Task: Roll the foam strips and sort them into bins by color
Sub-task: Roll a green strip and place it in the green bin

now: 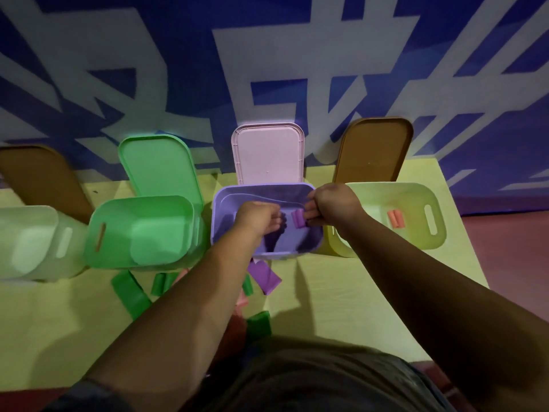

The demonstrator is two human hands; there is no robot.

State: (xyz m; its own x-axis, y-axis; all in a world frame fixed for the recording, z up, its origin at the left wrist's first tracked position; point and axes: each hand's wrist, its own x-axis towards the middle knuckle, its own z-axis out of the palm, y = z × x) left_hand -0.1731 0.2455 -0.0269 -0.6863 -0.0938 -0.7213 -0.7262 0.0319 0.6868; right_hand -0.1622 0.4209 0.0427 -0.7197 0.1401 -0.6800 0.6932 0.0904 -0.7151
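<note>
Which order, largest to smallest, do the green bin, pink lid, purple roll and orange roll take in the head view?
1. green bin
2. pink lid
3. purple roll and orange roll: these look alike, so they are left unranked.

Open purple bin (219, 224) mouth; green bin (99, 233), yellow bin (441, 224) flank closely.

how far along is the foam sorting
Early. Done: one salmon roll lies in the pale yellow bin. In hand: the right hand pinches a purple roll over the purple bin. Left: green strips, a purple strip and a pink one lie loose on the table.
</note>
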